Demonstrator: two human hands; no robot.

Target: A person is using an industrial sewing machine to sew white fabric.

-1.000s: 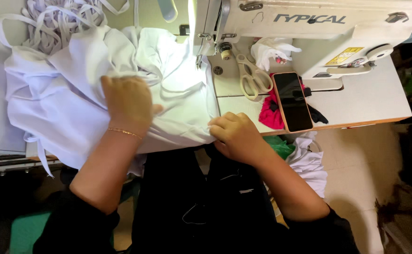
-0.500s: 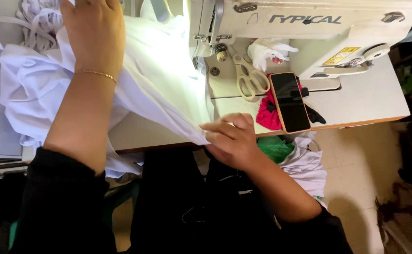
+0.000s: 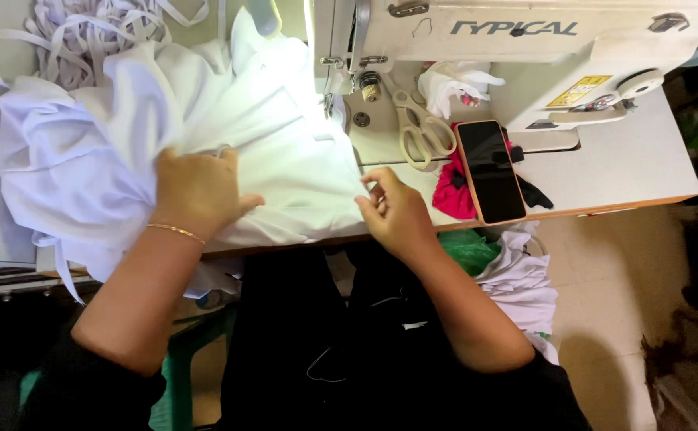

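We look down on a small sewing workshop: a cream industrial sewing machine (image 3: 524, 48) stands on a pale table (image 3: 628, 164), white fabric (image 3: 205, 136) heaped beside a tangle of white tape (image 3: 86, 32), scissors (image 3: 417, 120) near the needle, cloth scraps (image 3: 516, 279) spilling onto the tiled floor (image 3: 604, 263).

The white fabric (image 3: 237, 136) is a large, soft, bunched garment piece, folded into loose pleats and brightly lit near its upper right. It lies spread over the left part of the worktop (image 3: 628, 168), its lower edge hanging over the front rim, its right corner pinched flat.
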